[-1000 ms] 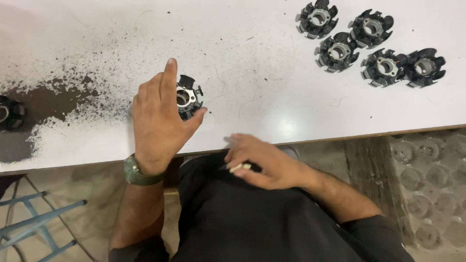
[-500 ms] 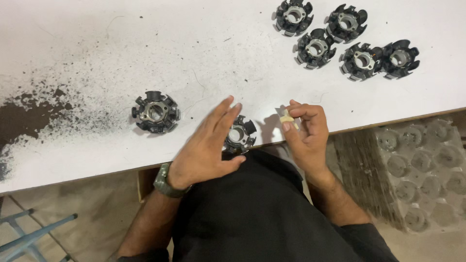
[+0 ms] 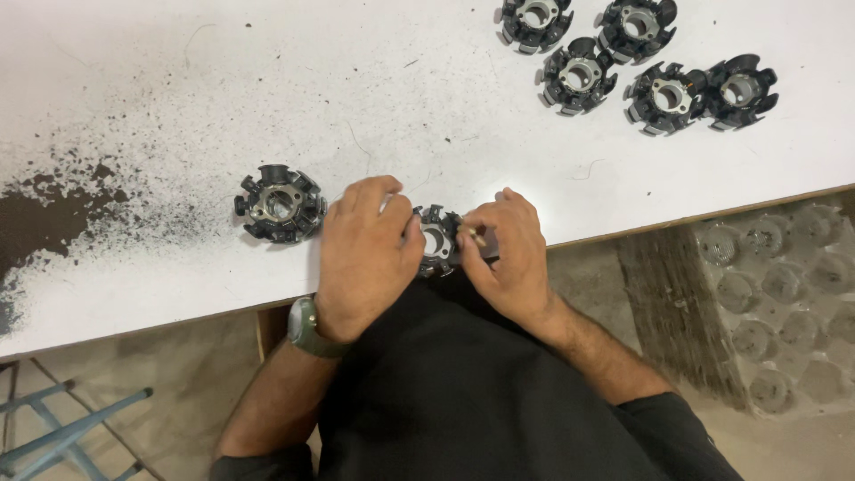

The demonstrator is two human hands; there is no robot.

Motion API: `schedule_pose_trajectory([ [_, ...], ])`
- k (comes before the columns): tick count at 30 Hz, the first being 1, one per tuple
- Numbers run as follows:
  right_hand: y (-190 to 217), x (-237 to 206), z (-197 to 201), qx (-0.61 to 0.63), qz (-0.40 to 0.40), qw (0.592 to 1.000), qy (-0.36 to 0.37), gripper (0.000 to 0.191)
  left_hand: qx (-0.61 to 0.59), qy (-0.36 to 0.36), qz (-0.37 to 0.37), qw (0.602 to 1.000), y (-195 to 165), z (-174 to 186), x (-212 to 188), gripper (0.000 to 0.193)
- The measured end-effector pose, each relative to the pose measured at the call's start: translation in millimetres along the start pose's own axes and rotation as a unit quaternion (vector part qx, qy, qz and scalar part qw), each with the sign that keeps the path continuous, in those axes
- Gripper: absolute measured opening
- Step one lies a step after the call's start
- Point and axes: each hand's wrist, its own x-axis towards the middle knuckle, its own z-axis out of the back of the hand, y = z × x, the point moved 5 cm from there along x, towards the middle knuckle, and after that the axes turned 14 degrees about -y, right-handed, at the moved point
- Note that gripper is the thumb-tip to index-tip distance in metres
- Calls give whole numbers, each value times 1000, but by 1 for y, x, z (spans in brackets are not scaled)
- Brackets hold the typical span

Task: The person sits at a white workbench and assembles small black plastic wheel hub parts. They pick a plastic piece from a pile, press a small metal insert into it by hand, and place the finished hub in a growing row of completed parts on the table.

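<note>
black toothed ring is sitting at the white bench edge — left hand clasping it, right hand pinching a small pale piece against it.

White counter, seen from above. At 12 to 1 o'clock, five black toothed ring parts lie clustered, two touching. At 9 o'clock, a single black ring part lies near the front edge. Dark powder stains the far 9 o'clock side, thinning into specks towards the centre.
</note>
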Motion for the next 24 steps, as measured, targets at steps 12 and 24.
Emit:
schedule_pose_trajectory([
  [12,-2,-4,-2,61,15,998,2,31,-76,25,37,996,-6,-12,-8,22],
  [24,10,-5,-1,0,63,998,21,29,-107,-66,52,991,-5,-11,-26,16],
])
